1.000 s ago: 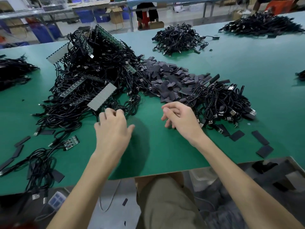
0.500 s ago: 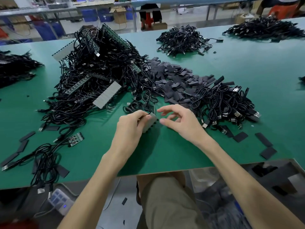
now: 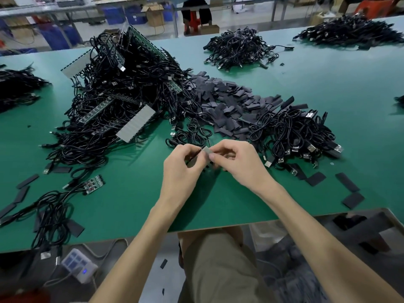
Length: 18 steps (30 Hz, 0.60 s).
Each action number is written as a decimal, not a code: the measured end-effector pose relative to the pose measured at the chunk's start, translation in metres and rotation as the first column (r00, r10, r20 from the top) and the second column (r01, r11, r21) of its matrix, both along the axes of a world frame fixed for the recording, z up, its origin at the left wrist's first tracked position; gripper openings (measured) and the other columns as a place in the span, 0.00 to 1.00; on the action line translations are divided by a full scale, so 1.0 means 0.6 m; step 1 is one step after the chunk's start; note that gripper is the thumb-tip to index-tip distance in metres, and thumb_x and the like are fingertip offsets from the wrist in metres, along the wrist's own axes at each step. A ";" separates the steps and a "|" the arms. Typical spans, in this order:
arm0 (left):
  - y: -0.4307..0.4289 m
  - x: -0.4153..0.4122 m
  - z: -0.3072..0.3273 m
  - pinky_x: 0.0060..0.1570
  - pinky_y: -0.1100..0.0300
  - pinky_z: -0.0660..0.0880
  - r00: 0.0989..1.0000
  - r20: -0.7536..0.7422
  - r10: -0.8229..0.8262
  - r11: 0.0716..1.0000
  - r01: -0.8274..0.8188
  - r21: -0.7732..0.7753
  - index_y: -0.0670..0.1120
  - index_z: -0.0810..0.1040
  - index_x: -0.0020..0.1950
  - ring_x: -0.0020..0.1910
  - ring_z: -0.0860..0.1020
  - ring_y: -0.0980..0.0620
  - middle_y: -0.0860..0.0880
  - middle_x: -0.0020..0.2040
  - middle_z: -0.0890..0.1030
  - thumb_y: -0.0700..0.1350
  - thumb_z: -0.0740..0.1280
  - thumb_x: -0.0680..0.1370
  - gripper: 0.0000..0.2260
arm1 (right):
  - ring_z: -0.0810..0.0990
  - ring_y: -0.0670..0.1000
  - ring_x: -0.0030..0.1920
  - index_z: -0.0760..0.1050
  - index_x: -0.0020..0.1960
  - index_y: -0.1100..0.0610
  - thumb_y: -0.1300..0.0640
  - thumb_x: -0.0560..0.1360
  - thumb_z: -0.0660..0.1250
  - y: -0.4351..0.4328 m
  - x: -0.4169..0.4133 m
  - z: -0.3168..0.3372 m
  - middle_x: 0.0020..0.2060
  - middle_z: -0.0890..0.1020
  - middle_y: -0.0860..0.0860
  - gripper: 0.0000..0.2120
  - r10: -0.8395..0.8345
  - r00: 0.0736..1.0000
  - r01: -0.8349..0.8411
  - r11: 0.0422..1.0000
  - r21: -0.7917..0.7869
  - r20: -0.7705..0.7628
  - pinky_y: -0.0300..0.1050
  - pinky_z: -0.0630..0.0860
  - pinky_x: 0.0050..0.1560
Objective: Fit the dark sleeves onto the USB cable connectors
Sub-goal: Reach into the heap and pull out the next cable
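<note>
Both hands meet over the green table [image 3: 218,204], near its front edge. My left hand [image 3: 181,169] and my right hand [image 3: 238,162] together pinch a small grey board piece [image 3: 206,150] with a dark pin edge, and black cables trail from it toward the far side. A heap of flat dark sleeves [image 3: 225,106] lies just beyond the hands. To the right sits a pile of black USB cables [image 3: 290,132] with bare metal connectors. A larger tangle of cables and circuit boards [image 3: 122,101] fills the left.
Loose dark sleeves [image 3: 347,182] lie scattered at the right front and far left front. A small circuit board [image 3: 94,184] with cables lies at the left front. More cable piles [image 3: 238,49] sit at the back. A white power strip [image 3: 78,267] is below the table edge.
The left hand pulled a grey board piece with its cables out of the left tangle toward the middle. The right hand came in and now pinches it too; both hands hold it above the table.
</note>
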State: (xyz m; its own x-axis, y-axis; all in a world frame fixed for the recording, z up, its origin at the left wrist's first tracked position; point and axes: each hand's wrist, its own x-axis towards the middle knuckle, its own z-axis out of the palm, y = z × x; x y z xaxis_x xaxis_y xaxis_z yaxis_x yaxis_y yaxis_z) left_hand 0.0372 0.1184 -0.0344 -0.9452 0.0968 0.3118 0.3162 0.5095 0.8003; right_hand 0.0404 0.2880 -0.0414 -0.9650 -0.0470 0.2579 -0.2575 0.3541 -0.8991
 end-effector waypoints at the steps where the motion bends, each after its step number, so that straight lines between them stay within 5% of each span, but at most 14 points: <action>1: -0.001 -0.001 0.001 0.45 0.71 0.68 1.000 0.015 -0.001 1.000 0.001 0.007 0.46 0.83 0.47 0.45 0.78 0.58 0.51 0.45 0.82 0.44 0.72 0.79 0.03 | 0.84 0.49 0.35 0.85 0.49 0.56 0.62 0.77 0.74 0.000 0.000 0.000 0.36 0.86 0.50 0.03 -0.001 1.000 0.001 1.000 0.001 -0.001 0.38 0.77 0.41; 10: 0.000 -0.011 -0.006 0.34 0.63 0.69 0.994 0.094 0.060 0.993 -0.069 0.100 0.41 0.77 0.38 0.30 0.72 0.57 0.51 0.32 0.78 0.43 0.73 0.78 0.11 | 0.79 0.50 0.34 0.80 0.45 0.61 0.63 0.77 0.73 -0.009 0.006 0.005 0.35 0.83 0.53 0.03 -0.020 0.998 0.023 0.998 0.050 -0.063 0.40 0.76 0.39; 16: -0.014 -0.010 -0.001 0.43 0.73 0.67 0.993 -0.024 0.119 0.992 -0.119 -0.040 0.50 0.80 0.45 0.41 0.75 0.62 0.51 0.44 0.78 0.44 0.73 0.79 0.05 | 0.81 0.47 0.37 0.80 0.49 0.53 0.63 0.79 0.71 -0.007 -0.002 0.004 0.39 0.82 0.47 0.05 -0.118 0.992 0.114 0.991 -0.069 -0.054 0.38 0.76 0.41; 18: -0.027 -0.013 -0.001 0.48 0.70 0.68 0.983 -0.100 0.151 0.975 -0.165 -0.146 0.46 0.81 0.49 0.45 0.74 0.60 0.50 0.47 0.76 0.43 0.71 0.80 0.02 | 0.81 0.47 0.39 0.79 0.50 0.50 0.63 0.80 0.69 -0.003 -0.002 0.004 0.41 0.82 0.47 0.08 -0.176 0.981 0.164 0.976 -0.140 -0.075 0.37 0.75 0.40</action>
